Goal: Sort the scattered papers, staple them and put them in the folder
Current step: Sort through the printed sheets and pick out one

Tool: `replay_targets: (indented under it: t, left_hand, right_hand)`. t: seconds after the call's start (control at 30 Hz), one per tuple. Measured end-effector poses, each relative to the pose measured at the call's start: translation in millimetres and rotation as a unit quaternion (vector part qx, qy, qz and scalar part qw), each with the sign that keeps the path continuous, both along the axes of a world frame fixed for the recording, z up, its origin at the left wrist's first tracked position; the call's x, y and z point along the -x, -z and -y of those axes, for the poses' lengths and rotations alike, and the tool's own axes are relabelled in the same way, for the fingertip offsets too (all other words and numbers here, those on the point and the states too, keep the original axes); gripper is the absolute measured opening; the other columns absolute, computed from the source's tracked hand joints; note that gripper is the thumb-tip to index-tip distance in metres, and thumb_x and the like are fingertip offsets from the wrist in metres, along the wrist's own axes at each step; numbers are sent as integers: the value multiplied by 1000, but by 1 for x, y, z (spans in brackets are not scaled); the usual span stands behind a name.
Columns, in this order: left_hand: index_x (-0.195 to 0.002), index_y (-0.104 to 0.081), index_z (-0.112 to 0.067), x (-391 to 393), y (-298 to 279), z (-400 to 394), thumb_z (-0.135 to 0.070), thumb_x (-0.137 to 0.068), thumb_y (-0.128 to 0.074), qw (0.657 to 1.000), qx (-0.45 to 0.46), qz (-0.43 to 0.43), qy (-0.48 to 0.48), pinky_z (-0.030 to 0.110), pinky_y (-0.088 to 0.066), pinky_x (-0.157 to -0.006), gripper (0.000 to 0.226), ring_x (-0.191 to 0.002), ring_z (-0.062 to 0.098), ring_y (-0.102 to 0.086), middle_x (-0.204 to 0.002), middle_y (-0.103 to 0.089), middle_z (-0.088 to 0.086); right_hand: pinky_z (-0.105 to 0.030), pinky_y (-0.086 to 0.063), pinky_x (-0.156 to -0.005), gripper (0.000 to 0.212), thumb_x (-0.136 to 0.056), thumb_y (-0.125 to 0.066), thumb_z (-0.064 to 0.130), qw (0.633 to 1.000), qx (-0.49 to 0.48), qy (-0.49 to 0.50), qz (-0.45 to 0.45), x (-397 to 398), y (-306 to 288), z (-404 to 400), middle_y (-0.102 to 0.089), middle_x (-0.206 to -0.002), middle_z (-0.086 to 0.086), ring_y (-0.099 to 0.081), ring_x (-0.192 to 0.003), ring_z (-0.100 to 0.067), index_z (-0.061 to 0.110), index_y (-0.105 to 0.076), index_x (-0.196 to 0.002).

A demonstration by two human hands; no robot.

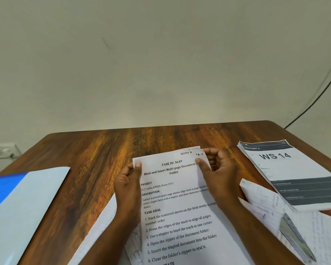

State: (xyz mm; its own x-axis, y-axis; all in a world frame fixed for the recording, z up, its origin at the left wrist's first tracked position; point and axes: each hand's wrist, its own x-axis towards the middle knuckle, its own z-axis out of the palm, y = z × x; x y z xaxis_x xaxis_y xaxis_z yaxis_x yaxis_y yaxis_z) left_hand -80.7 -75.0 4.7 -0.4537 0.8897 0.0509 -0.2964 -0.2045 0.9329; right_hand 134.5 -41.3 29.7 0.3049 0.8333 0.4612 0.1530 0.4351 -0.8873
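A printed sheet headed "TASK ID: 3649" (177,207) is held up over the middle of the wooden table (103,150). My left hand (127,185) pinches its left edge near the top, thumb on the front. My right hand (217,172) grips the upper right edge, thumb on the front and fingers curled behind. A blue and pale folder (23,203) lies flat at the left. Handwritten sheets (264,205) lie scattered under and to the right of the held sheet. A metal stapler (294,240) rests on the papers at the lower right.
A stack of printed sheets marked "WS 14" (287,173) lies at the right edge of the table. A plain wall stands behind the table, with a socket (2,151) at the left and a dark cable (317,96) at the right.
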Motion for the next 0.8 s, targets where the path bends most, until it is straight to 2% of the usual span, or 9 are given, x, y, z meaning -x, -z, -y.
replay_targets:
  t: [0.07, 0.17, 0.3, 0.4, 0.5, 0.67, 0.8]
  left_hand:
    - [-113, -74, -14, -1, -1, 2, -34, -105, -60, 1000, -3, -9, -10, 47, -63, -79, 25, -89, 30, -80, -104, -82, 11]
    - [-114, -75, -15, -1, -2, 3, -34, -104, -60, 1000, -4, 6, -19, 44, -64, -77, 26, -89, 28, -80, -103, -82, 10]
    - [-114, -75, -15, -1, -2, 3, -34, -105, -59, 1000, -3, 1, -21, 39, -65, -70, 26, -85, 25, -80, -102, -82, 9]
    - [-114, -76, -13, -2, -2, 3, -34, -105, -59, 999, -6, -13, -32, 39, -65, -69, 28, -85, 25, -80, -101, -82, 9]
    - [-110, -77, -15, -4, -3, 4, -38, -106, -57, 999, -5, -11, -38, 43, -64, -76, 31, -88, 29, -79, -101, -82, 9]
    - [-103, -78, -22, -6, -6, 7, -43, -107, -54, 999, 13, -4, -44, 55, -60, -85, 32, -93, 37, -78, -100, -82, 7]
    - [-102, -77, -24, -7, -8, 9, -42, -107, -54, 999, 19, -8, -45, 53, -61, -83, 30, -92, 35, -79, -99, -83, 5]
  right_hand:
    - [-17, -56, -71, 34, -84, -83, 4, 999, -27, -1, 35, 2, 3, 3, -75, -92, 16, -71, -83, -6, 32, -70, -97]
    - [-22, -58, -72, 24, -85, -83, 3, 987, -106, 38, 113, 1, 3, 7, -73, -90, 15, -70, -85, -8, 19, -73, -99]
    - [-13, -56, -78, 19, -82, -83, 1, 955, -195, 105, 197, -3, 2, 9, -74, -95, 3, -70, -87, -3, 6, -74, -98]
    - [-15, -55, -84, 13, -81, -83, -2, 947, -215, 116, 207, -6, 2, 6, -76, -99, -4, -72, -93, -12, 3, -76, -90]
    - [-13, -52, -87, 11, -78, -85, -1, 943, -227, 109, 217, -8, 3, 4, -75, -104, -6, -71, -98, -11, 3, -78, -86]
    - [-29, -61, -85, 15, -74, -87, -2, 941, -234, 75, 233, -8, 10, -1, -72, -110, -7, -69, -107, -14, 4, -77, -84]
    - [-29, -60, -83, 16, -71, -88, 1, 940, -222, 58, 252, -7, 11, 0, -71, -116, -6, -67, -110, -14, 8, -76, -81]
